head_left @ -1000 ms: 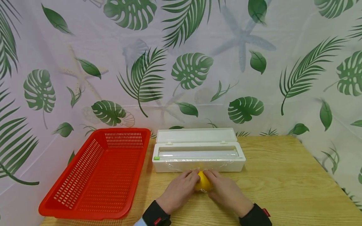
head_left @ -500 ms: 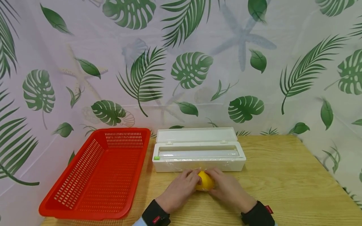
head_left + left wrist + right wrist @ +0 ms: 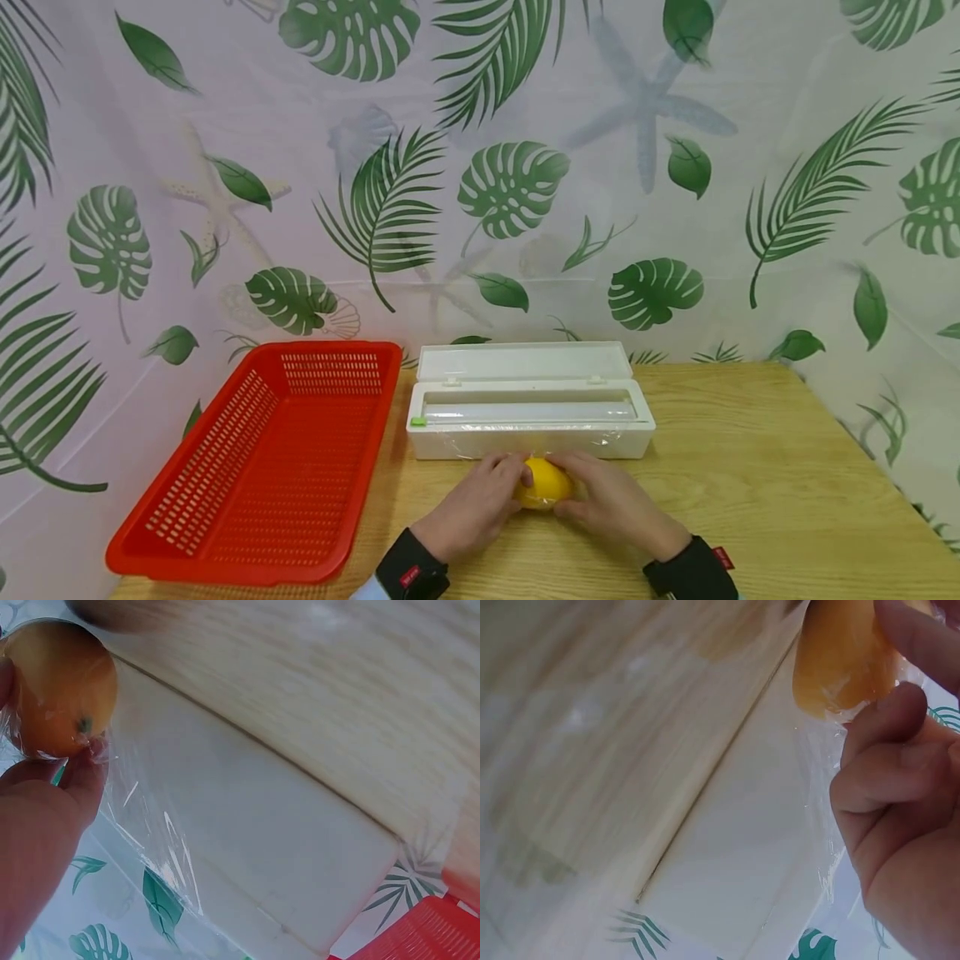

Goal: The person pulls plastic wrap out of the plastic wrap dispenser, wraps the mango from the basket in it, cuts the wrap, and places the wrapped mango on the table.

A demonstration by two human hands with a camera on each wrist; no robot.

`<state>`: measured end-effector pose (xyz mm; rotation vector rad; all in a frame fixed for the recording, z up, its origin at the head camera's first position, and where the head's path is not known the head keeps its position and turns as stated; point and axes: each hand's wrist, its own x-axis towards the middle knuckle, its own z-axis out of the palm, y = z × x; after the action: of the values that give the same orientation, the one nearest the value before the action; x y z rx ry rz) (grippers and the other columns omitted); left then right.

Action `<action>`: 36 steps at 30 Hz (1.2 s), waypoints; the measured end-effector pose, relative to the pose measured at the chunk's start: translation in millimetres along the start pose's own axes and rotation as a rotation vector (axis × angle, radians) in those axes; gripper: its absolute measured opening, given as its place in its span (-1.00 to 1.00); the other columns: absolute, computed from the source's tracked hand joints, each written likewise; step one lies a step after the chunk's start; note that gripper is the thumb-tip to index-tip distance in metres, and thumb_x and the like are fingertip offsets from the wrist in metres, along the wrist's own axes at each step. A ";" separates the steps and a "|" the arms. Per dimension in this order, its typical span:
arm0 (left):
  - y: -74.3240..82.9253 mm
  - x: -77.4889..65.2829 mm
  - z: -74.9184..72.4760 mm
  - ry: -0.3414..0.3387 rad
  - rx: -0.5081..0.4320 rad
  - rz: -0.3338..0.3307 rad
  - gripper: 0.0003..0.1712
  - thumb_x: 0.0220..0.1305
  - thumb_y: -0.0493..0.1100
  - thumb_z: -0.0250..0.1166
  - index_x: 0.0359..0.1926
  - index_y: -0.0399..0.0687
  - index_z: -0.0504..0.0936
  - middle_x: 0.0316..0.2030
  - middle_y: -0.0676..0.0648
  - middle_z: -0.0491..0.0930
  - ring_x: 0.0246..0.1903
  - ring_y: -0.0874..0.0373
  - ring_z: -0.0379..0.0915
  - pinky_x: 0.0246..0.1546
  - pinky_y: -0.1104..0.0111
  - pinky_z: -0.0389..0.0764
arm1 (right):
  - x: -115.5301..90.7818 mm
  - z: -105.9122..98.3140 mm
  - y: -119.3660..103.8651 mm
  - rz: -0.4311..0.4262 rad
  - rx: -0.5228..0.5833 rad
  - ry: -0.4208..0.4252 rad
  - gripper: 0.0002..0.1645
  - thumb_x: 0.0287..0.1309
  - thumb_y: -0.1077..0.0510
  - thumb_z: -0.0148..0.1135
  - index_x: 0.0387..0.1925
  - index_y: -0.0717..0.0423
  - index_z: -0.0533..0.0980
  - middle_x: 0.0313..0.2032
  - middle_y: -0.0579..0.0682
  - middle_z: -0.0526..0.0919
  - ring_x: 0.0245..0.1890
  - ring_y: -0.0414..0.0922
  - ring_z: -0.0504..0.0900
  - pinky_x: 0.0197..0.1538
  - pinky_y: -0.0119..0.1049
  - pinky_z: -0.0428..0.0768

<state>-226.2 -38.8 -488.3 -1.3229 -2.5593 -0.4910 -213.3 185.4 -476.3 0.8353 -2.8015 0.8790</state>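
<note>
Both hands hold a rounded yellow-orange fruit [image 3: 543, 483] just in front of a white cling film dispenser [image 3: 642, 414]. Clear cling film [image 3: 161, 840] wraps the fruit and stretches from it to the dispenser. My left hand [image 3: 478, 507] grips the fruit's left side through the film. In the left wrist view, its fingertips pinch close to a small green stem end. From the right side, my right hand [image 3: 618, 510] holds the fruit, thumb low and fingers over the top. The right wrist view shows its fingers [image 3: 889, 712] at the film-covered skin, some of them curled.
The dispenser's lid [image 3: 525, 361] stands open, with a film roll [image 3: 528, 411] inside and a green slider [image 3: 418, 422] at the left. A red plastic basket [image 3: 365, 475] sits at left on the wooden table [image 3: 757, 483]. A leaf-print sheet [image 3: 570, 192] hangs behind.
The right hand has shifted slightly right and turned, and more of the fruit shows between the hands. The left hand has stayed nearly still.
</note>
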 end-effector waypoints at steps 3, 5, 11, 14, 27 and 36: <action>-0.5 -0.2 -0.5 -0.009 -0.027 -0.010 -0.60 0.18 -0.24 0.23 -0.01 -0.01 0.26 0.16 -0.14 0.35 0.03 0.08 0.23 0.10 0.24 0.40 | -0.3 -0.2 2.1 -0.011 0.015 -0.014 -0.33 -0.07 0.10 0.38 0.13 0.10 0.40 0.08 0.06 0.52 0.03 -0.09 0.44 0.05 0.00 0.49; -0.7 -0.4 -1.0 -0.020 -0.050 -0.023 -0.60 0.19 -0.25 0.21 -0.01 0.00 0.25 0.16 -0.12 0.34 0.02 0.09 0.23 0.09 0.24 0.40 | -0.5 -0.3 3.1 -0.014 0.024 -0.026 -0.33 -0.04 0.09 0.36 0.15 0.11 0.38 0.09 0.06 0.51 0.04 -0.07 0.43 0.06 0.02 0.48; -0.8 -0.8 -3.0 -0.050 -0.097 -0.057 -0.48 0.22 -0.21 0.20 0.13 0.01 0.18 0.15 -0.09 0.31 0.05 0.13 0.23 0.11 0.24 0.40 | -1.1 -1.4 4.4 -0.011 0.041 -0.050 -0.33 0.00 0.07 0.32 0.17 0.13 0.35 0.11 0.11 0.50 0.08 -0.01 0.41 0.07 0.06 0.46; -1.3 -0.8 -3.7 -0.037 -0.152 -0.070 -0.33 0.21 -0.23 0.21 0.24 0.01 0.06 0.18 -0.13 0.23 0.09 0.12 0.23 0.14 0.21 0.38 | -0.9 -1.8 4.2 0.017 0.055 -0.056 -0.29 0.00 0.08 0.32 0.20 0.13 0.31 0.12 0.12 0.49 0.09 -0.02 0.40 0.08 0.05 0.45; -2.6 -0.8 -6.8 -0.024 -0.224 -0.104 -0.22 0.21 -0.20 0.21 0.31 0.03 -0.06 0.09 -0.14 0.34 0.06 0.17 0.25 0.13 0.20 0.39 | 1.4 -1.3 5.5 0.085 0.122 -0.056 -0.41 -0.03 0.07 0.34 0.07 0.05 0.38 0.04 0.05 0.53 0.00 -0.12 0.44 0.07 0.04 0.47; -3.2 -2.2 -6.6 0.015 -0.155 -0.132 -0.26 0.21 -0.13 0.21 0.30 -0.03 0.01 0.11 -0.07 0.43 -0.01 0.08 0.22 0.04 0.17 0.38 | 1.1 -1.0 2.5 0.090 0.117 -0.058 -0.43 0.05 0.05 0.26 0.10 0.09 0.37 0.07 0.10 0.52 0.04 -0.06 0.44 0.09 0.07 0.44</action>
<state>-227.3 -44.8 -483.6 -1.1960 -2.6542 -0.7344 -215.7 187.2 -476.5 0.7657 -2.8818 1.0576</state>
